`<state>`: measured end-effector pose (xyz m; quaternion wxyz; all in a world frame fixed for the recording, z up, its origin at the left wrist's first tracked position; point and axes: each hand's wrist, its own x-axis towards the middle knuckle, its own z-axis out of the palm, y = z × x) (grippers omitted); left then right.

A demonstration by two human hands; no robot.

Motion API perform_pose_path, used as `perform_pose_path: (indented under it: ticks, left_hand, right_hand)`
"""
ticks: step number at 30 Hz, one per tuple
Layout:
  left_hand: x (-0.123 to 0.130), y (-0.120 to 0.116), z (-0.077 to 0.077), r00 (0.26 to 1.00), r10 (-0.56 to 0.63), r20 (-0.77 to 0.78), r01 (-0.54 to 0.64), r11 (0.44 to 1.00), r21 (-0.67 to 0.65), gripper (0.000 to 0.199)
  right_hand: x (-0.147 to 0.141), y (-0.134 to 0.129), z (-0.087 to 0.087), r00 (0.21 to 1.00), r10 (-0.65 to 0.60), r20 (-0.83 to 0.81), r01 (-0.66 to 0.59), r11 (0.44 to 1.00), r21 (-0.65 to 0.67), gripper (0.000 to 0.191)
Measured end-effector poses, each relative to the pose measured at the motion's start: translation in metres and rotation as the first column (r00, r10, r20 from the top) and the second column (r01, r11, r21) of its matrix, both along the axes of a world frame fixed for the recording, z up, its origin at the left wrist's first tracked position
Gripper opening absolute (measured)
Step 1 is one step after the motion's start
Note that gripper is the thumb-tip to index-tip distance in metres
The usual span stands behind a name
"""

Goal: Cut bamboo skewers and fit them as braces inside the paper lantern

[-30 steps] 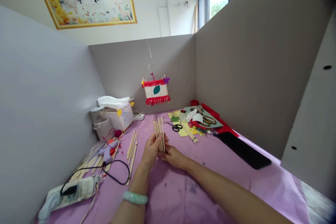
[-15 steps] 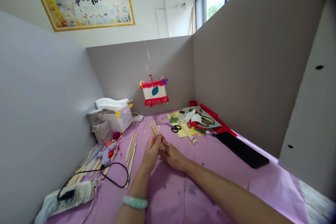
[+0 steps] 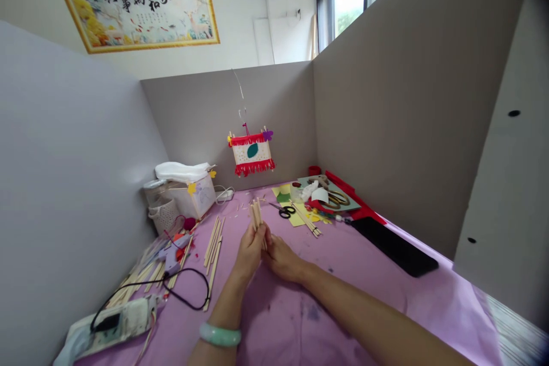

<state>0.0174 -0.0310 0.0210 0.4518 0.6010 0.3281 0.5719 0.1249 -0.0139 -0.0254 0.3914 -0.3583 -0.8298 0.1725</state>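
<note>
A bundle of thin wooden sticks [image 3: 256, 213] stands nearly upright between my hands above the middle of the table. My left hand [image 3: 250, 249] is closed around it, thumb across the front. Closed against the lower part of the same bundle is my right hand [image 3: 279, 257]; its fingertips are partly hidden behind the left hand and the sticks. More loose sticks [image 3: 213, 246] lie on the cloth left of my hands. To the right, black-handled scissors [image 3: 286, 211] rest by yellow paper, with another small group of sticks [image 3: 306, 219] beside them.
A purple glue gun [image 3: 174, 254] with a looped black cable lies left, near a power strip [image 3: 120, 323]. A white box [image 3: 195, 197] stands at the back left. A fringed red-and-white lantern [image 3: 253, 151] hangs at the rear. A black slab [image 3: 394, 246] lies right. Grey partitions [image 3: 407, 97] enclose the table.
The stick bundle has turned from leaning left to more nearly upright, and its top has shifted slightly right. Both hands stay closed on it.
</note>
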Motion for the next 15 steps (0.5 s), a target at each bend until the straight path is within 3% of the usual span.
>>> perform_pose_path:
  ticks: [3, 7, 15]
  left_hand:
    - [0.0, 0.001, -0.001, 1.0, 0.011, -0.004, -0.011, 1.0, 0.001, 0.031]
    - [-0.001, 0.006, -0.002, 1.0, -0.002, -0.027, 0.001, 0.999, -0.04, 0.03]
    - [-0.005, 0.014, -0.008, 0.992, -0.112, 0.059, 0.119, 0.984, -0.131, 0.028]
  right_hand:
    - [-0.001, 0.002, -0.003, 0.999, -0.036, -0.008, 0.036, 0.998, 0.042, 0.021]
    - [-0.002, 0.005, -0.007, 0.998, -0.042, 0.049, 0.042, 0.999, -0.003, 0.021]
    - [-0.001, 0.005, -0.003, 0.999, 0.016, 0.042, -0.014, 0.999, -0.044, 0.021]
